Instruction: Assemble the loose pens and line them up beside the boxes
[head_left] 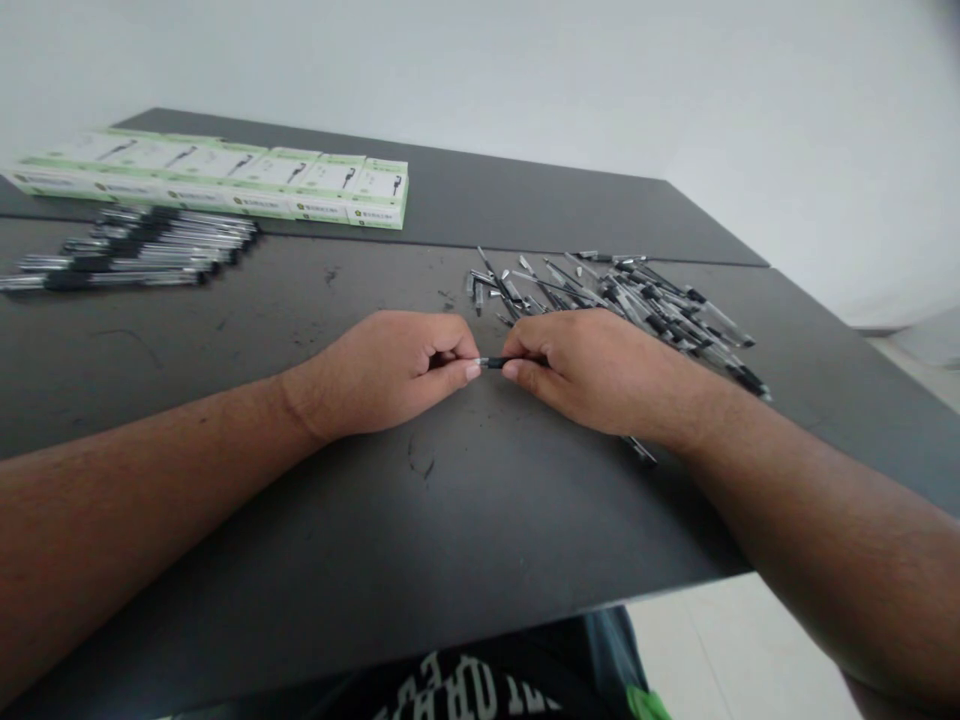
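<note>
1. A pen (493, 363) is held level between the two hands, just above the middle of the desk (465, 520); its dark grip section and a paler, shiny part are left visible in the gap.
2. The paler end is pinched by the left hand (401, 370), with thumb and forefinger closed on it and the other fingers curled in.
3. The dark end is gripped in the same manner by the right hand (600, 365); the rest of the pen is hidden by the fingers.
4. Just beyond the right hand, a loose heap of pen parts (675, 318) is spread at many angles, with clear barrels and black grips mixed together.
5. One slim pen piece (641, 450) is partly covered by the right wrist.
6. On the far left, a bundle of pens (150, 245) is laid roughly side by side.
7. Behind the bundle, a row of white-and-green boxes (386, 215) is lined up, with dark shapes printed on their tops.
8. The desk is backed by a pale wall (525, 80).
</note>
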